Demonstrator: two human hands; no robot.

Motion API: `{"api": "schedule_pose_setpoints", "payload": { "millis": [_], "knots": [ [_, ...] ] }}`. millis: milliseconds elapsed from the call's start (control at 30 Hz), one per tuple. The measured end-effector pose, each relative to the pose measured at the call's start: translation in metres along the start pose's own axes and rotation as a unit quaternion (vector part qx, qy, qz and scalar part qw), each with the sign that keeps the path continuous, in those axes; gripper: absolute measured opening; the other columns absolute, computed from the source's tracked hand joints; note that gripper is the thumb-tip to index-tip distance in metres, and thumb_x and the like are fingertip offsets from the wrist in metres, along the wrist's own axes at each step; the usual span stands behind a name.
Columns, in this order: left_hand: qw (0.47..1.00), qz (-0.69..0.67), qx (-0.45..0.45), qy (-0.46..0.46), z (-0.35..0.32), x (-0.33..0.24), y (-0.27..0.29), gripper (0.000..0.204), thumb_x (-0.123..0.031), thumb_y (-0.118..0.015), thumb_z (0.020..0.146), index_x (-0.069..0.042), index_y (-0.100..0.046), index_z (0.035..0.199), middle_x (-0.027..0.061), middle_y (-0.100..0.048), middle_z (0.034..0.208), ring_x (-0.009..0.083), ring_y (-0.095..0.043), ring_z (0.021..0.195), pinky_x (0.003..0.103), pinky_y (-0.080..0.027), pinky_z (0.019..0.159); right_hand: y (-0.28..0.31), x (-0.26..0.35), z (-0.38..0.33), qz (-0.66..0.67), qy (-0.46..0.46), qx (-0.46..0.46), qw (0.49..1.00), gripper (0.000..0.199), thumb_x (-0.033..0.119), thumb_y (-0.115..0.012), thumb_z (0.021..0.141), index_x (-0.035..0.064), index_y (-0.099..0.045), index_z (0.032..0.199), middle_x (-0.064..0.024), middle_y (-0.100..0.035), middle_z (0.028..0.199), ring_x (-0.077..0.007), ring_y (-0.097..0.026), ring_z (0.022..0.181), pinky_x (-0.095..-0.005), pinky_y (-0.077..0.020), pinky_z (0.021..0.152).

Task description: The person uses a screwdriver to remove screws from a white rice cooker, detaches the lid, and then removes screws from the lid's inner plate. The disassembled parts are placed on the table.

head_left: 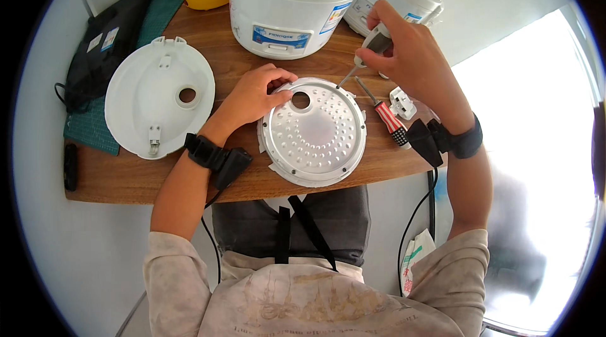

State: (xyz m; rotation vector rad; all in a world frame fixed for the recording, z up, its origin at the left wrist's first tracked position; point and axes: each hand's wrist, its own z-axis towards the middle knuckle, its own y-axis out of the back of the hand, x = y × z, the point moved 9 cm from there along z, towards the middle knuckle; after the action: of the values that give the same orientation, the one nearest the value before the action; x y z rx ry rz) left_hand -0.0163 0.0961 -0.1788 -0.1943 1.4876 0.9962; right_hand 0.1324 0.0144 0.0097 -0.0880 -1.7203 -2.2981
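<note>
A round metal inner lid plate (315, 132) with raised dimples, a round hole and small dark screws along its rim lies on the table in front of me. My left hand (255, 94) grips its upper left rim beside the hole, thumb on top and fingers curled. My right hand (404, 43) is closed round the grey handle of a screwdriver (376, 43). The tool slants down to the left, and its tip meets a screw at the plate's upper right edge. I cannot tell whether the tip sits in the screw's slot.
A white plastic lid cover (158, 97) lies at left, near a black case (107, 47) on a green mat (95, 125). A white rice cooker body (287, 18) stands behind the plate. Right of the plate are a striped-handled screwdriver (391, 124) and a white plug (402, 103).
</note>
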Motion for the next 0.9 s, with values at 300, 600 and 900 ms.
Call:
{"api": "schedule_pose_setpoints", "payload": {
  "millis": [300, 600, 900],
  "knots": [
    [1.0, 0.001, 0.003, 0.017, -0.001, -0.002, 0.001, 0.033, -0.015, -0.074, 0.091, -0.006, -0.07, 0.122, 0.0068, -0.066, 0.109, 0.019, -0.066, 0.098, 0.032, -0.053, 0.09, -0.001, 0.003, 0.001, 0.009, -0.013, -0.003, 1.0, 0.034, 0.013, -0.072, 0.083, 0.0064, -0.052, 0.11, -0.0208, -0.069, 0.078, -0.0393, -0.07, 0.073, -0.0456, -0.0555, 0.069],
    [1.0, -0.009, 0.01, 0.015, 0.001, 0.003, -0.001, 0.032, -0.015, -0.073, 0.092, -0.006, -0.07, 0.123, 0.0077, -0.064, 0.113, 0.0201, -0.065, 0.1, 0.033, -0.052, 0.092, 0.001, -0.025, -0.007, -0.007, -0.082, 0.033, 0.996, 0.034, 0.03, -0.075, 0.093, 0.008, -0.052, 0.104, -0.0116, -0.07, 0.074, -0.0156, -0.066, 0.063, -0.0299, -0.0492, 0.06],
    [1.0, -0.003, 0.001, -0.002, 0.0, -0.002, 0.0, 0.033, -0.016, -0.074, 0.092, -0.006, -0.069, 0.124, 0.0067, -0.065, 0.109, 0.0182, -0.064, 0.096, 0.032, -0.053, 0.088, -0.002, -0.023, 0.012, -0.003, -0.003, -0.002, 1.0, 0.031, 0.033, -0.071, 0.096, 0.0077, -0.054, 0.103, -0.0075, -0.066, 0.07, -0.0154, -0.064, 0.058, -0.0298, -0.0478, 0.058]
  ]
}}
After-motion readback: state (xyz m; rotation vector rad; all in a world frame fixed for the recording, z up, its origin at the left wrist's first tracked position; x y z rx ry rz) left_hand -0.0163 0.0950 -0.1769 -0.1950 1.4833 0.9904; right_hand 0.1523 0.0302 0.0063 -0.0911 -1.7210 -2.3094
